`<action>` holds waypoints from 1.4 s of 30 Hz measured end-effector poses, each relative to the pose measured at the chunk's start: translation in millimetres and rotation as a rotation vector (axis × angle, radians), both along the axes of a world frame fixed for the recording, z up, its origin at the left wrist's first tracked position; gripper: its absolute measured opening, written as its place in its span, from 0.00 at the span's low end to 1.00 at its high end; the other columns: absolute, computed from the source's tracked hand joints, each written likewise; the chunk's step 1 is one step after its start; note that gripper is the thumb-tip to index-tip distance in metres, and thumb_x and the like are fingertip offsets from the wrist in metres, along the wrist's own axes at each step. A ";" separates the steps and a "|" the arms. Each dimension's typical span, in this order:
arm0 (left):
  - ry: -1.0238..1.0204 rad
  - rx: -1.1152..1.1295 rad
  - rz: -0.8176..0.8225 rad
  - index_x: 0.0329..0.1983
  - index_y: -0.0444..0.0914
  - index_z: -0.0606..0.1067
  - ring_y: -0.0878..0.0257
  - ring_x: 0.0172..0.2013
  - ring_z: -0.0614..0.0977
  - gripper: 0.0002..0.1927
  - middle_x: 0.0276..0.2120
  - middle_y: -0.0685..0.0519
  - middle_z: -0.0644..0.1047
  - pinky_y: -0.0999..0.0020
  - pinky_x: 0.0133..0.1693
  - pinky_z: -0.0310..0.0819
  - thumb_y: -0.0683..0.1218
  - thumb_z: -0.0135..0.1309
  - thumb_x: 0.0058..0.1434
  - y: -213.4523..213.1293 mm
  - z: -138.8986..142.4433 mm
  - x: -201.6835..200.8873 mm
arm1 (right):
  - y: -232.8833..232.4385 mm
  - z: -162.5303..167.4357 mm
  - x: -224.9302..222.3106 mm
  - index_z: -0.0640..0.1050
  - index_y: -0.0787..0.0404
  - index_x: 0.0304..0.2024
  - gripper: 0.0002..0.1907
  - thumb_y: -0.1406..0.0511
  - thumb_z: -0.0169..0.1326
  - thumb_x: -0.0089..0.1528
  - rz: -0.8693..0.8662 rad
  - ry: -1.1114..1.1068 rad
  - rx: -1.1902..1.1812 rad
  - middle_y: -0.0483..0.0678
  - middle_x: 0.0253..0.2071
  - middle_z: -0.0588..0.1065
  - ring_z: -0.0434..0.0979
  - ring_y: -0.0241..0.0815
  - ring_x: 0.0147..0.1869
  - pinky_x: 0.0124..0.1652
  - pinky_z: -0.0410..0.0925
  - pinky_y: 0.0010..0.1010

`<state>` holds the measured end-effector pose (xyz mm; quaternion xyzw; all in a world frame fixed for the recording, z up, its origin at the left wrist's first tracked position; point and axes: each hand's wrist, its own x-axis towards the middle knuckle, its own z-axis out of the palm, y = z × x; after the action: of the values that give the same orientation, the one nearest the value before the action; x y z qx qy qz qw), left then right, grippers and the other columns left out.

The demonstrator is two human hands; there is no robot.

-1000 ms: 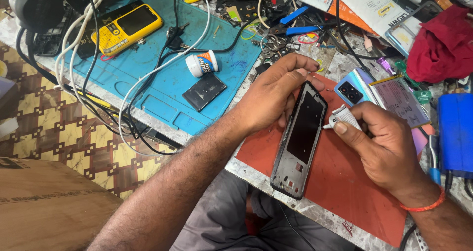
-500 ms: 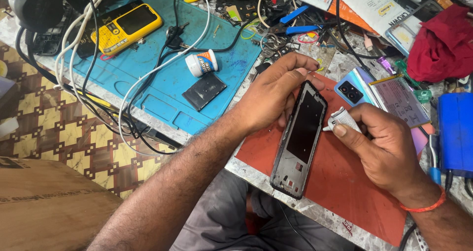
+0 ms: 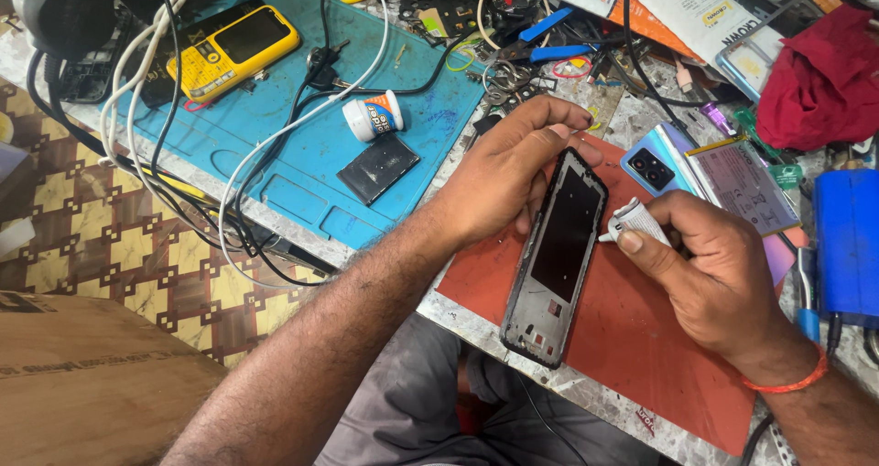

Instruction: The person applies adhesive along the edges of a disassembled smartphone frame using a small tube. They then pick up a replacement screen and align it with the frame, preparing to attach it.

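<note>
My left hand [image 3: 499, 178] grips the upper end of a bare phone frame [image 3: 556, 260], a grey and black shell held tilted over a red mat [image 3: 632, 338]. My right hand [image 3: 710, 274] pinches a small white glue tube [image 3: 634, 222] whose tip touches the frame's right edge near the top. An orange band circles my right wrist.
A blue work mat [image 3: 302, 155] holds a yellow phone [image 3: 233, 49], a white pot [image 3: 371, 116], a black flat battery [image 3: 377, 168] and cables. A blue phone back [image 3: 655, 166], a battery [image 3: 742, 187], a red cloth [image 3: 824, 77] and a blue box [image 3: 847, 246] lie right. Cardboard box [image 3: 82, 384] lower left.
The glue tube's tip has shifted slightly along the frame's right edge. Both hands otherwise stay where they were.
</note>
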<state>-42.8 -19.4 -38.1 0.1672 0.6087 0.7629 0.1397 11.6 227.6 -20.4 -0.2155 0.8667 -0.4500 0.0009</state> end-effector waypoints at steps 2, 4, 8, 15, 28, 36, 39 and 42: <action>0.003 -0.006 -0.001 0.62 0.36 0.65 0.73 0.15 0.73 0.19 0.47 0.48 0.81 0.77 0.15 0.68 0.50 0.37 0.73 -0.1 0.3 -0.5 | -0.4 1.0 0.4 0.77 0.63 0.37 0.08 0.64 0.57 0.66 0.029 0.013 -0.012 0.39 0.25 0.72 0.64 0.26 0.28 0.29 0.59 0.22; 0.005 0.011 -0.005 0.62 0.35 0.65 0.73 0.15 0.73 0.19 0.47 0.47 0.81 0.77 0.15 0.68 0.50 0.38 0.73 0.1 0.1 -0.4 | -0.7 2.3 1.4 0.78 0.63 0.37 0.08 0.64 0.57 0.66 0.049 0.018 -0.015 0.39 0.26 0.73 0.65 0.26 0.29 0.29 0.60 0.22; -0.007 0.025 -0.003 0.62 0.35 0.65 0.73 0.16 0.73 0.19 0.47 0.47 0.81 0.77 0.15 0.67 0.50 0.38 0.74 0.0 0.1 -0.2 | -2.0 4.1 2.2 0.78 0.63 0.37 0.07 0.65 0.57 0.65 0.041 -0.013 -0.003 0.40 0.25 0.72 0.64 0.27 0.28 0.28 0.59 0.23; 0.002 0.033 -0.009 0.61 0.35 0.65 0.73 0.15 0.72 0.19 0.46 0.47 0.81 0.78 0.15 0.67 0.49 0.37 0.74 0.4 0.9 -0.5 | -2.3 4.9 1.5 0.78 0.63 0.37 0.08 0.64 0.57 0.65 0.052 0.003 -0.017 0.39 0.25 0.73 0.64 0.26 0.28 0.28 0.59 0.22; -0.002 0.024 -0.006 0.61 0.35 0.65 0.73 0.15 0.72 0.19 0.46 0.47 0.81 0.78 0.15 0.67 0.49 0.38 0.74 0.1 0.5 -0.5 | -1.9 7.2 4.4 0.78 0.62 0.33 0.08 0.63 0.59 0.63 0.030 0.006 0.055 0.40 0.22 0.69 0.61 0.28 0.25 0.26 0.57 0.25; -0.003 0.014 -0.002 0.62 0.35 0.65 0.73 0.15 0.72 0.19 0.47 0.47 0.81 0.77 0.15 0.67 0.49 0.38 0.74 0.4 1.3 -1.4 | -2.5 7.1 3.3 0.78 0.62 0.35 0.08 0.63 0.58 0.64 0.052 0.007 0.012 0.39 0.24 0.71 0.62 0.27 0.27 0.28 0.58 0.24; -0.012 0.015 0.003 0.62 0.34 0.65 0.73 0.15 0.72 0.19 0.47 0.47 0.81 0.77 0.15 0.67 0.49 0.38 0.74 1.4 0.6 -1.0 | -1.7 7.9 4.2 0.78 0.62 0.34 0.08 0.63 0.58 0.63 0.049 0.015 0.043 0.40 0.24 0.71 0.63 0.28 0.27 0.27 0.58 0.24; -0.006 0.029 -0.003 0.62 0.34 0.65 0.73 0.15 0.72 0.19 0.47 0.47 0.81 0.77 0.15 0.67 0.49 0.37 0.74 1.7 0.3 -1.7 | -1.8 8.3 5.7 0.78 0.62 0.34 0.08 0.63 0.58 0.63 0.053 0.009 0.055 0.40 0.25 0.73 0.65 0.28 0.27 0.28 0.60 0.24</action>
<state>-44.5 -17.7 -37.8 0.1678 0.5967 0.7721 0.1402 17.3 225.8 -12.1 -0.2404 0.8727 -0.4247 0.0151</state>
